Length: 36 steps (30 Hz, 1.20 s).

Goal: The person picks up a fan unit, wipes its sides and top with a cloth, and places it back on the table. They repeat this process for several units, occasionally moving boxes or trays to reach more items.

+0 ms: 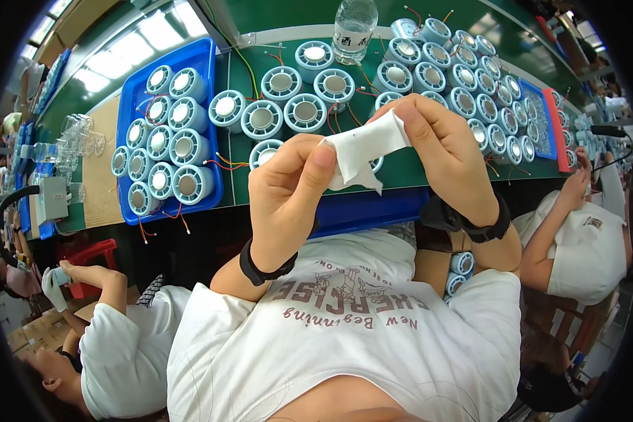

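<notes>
A crumpled piece of thin white cloth or tissue with a ragged lower edge is stretched between my hands, above the front edge of the bench. My left hand pinches its left end between thumb and fingers. At the upper right end, my right hand is closed on it the same way. Behind it stand light-blue cylindrical parts with spoked rims, silver centres and thin coloured wires; my hands partly hide some of them. A dark band circles each of my wrists.
A blue tray of the same parts lies at left. Many more parts crowd the right of the green bench. A clear bottle stands at the back. Another blue tray is below my hands. People sit on both sides.
</notes>
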### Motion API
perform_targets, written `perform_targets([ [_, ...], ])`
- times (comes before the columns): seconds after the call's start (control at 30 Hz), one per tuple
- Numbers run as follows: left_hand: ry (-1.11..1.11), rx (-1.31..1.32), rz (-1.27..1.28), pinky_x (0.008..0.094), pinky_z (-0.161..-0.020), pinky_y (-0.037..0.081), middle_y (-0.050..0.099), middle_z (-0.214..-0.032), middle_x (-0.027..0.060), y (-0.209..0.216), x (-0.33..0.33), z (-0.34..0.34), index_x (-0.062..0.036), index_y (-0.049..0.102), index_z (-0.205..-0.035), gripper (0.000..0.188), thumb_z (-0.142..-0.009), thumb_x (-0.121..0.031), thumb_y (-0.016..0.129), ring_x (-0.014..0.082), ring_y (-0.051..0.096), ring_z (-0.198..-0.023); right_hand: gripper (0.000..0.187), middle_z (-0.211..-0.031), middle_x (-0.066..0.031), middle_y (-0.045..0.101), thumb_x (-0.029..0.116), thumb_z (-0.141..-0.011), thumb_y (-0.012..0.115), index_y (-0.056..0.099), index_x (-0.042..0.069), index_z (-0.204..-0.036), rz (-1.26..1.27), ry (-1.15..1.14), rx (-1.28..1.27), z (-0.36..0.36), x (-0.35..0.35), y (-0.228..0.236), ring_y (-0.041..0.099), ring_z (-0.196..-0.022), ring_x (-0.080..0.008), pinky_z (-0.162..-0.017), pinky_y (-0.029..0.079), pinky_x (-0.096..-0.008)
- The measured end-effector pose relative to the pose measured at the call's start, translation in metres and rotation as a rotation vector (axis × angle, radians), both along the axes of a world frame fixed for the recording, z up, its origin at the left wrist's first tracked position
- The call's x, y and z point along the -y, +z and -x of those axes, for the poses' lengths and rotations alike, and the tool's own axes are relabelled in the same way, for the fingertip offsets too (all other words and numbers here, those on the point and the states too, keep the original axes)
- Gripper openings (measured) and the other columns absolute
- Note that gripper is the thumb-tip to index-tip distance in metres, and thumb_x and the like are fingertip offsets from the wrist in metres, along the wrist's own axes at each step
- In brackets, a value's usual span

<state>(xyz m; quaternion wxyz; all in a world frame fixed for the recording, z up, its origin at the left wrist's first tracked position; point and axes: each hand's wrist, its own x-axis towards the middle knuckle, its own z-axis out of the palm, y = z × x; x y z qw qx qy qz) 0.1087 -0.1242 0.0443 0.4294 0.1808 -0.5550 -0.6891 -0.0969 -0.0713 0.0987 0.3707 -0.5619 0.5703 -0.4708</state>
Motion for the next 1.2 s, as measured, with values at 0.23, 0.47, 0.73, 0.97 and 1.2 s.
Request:
perform_targets([
  [0.23,0.321,0.134,0.269,0.0218,-0.075,0.047,0.065,-0.091,0.0047,0.012,-0.011,0.032,0.0035,0.064,-0.106,0.026,-0.096,-0.021,0.062,0.0075,0.058,-0.084,0.033,-0.082,0.0001,0.058,0.031,-0.101,0.052,0.063,0.001,-0.096,0.01,0.026,-0.259,-0.007,-0.007,0.013,0.052,-0.073,-0.0056,-0.064,0.042,-0.0208],
  [0.47,0.151,0.214,0.143,0.0182,-0.064,0.043,0.062,-0.079,0.0023,0.009,-0.005,0.019,0.0004,0.061,-0.106,0.024,-0.099,-0.022,0.057,0.0048,0.055,-0.072,0.031,-0.079,0.0015,0.057,0.032,-0.097,0.06,0.064,0.001,-0.089,-0.18,0.127,-0.195,0.0,-0.007,0.023,0.051,-0.071,-0.0052,-0.06,0.039,-0.0207],
  [0.73,0.116,0.22,-0.145,0.019,-0.053,0.036,0.058,-0.069,-0.0016,0.013,-0.002,0.031,-0.0022,0.062,-0.1,0.02,-0.1,-0.021,0.057,0.0032,0.048,-0.06,0.03,-0.088,-0.0052,0.065,0.03,-0.098,0.058,0.066,0.001,-0.095,0.567,0.235,-0.427,-0.008,0.004,-0.005,0.057,-0.071,-0.0071,-0.062,0.045,-0.0227],
  [0.97,0.037,0.34,0.147,0.0247,-0.062,0.045,0.062,-0.085,0.005,-0.004,0.002,0.041,-0.0036,0.06,-0.113,0.022,-0.094,-0.016,0.062,0.012,0.057,-0.072,0.026,-0.087,-0.007,0.067,0.025,-0.097,0.058,0.066,0.001,-0.092,0.223,-0.305,0.019,0.007,0.057,0.025,0.06,-0.067,-0.0108,-0.054,0.046,-0.0279],
  [1.2,0.063,0.852,1.206,0.0411,-0.094,0.043,0.047,-0.134,0.0144,-0.02,0.003,0.035,-0.0075,0.048,-0.137,0.067,-0.076,-0.011,0.073,0.0335,0.046,-0.112,0.022,-0.084,-0.0188,0.065,0.021,-0.09,0.066,0.065,-0.001,-0.093,0.895,-0.238,-1.043,0.078,0.161,0.018,0.061,-0.07,-0.0357,-0.06,0.049,-0.0381],
])
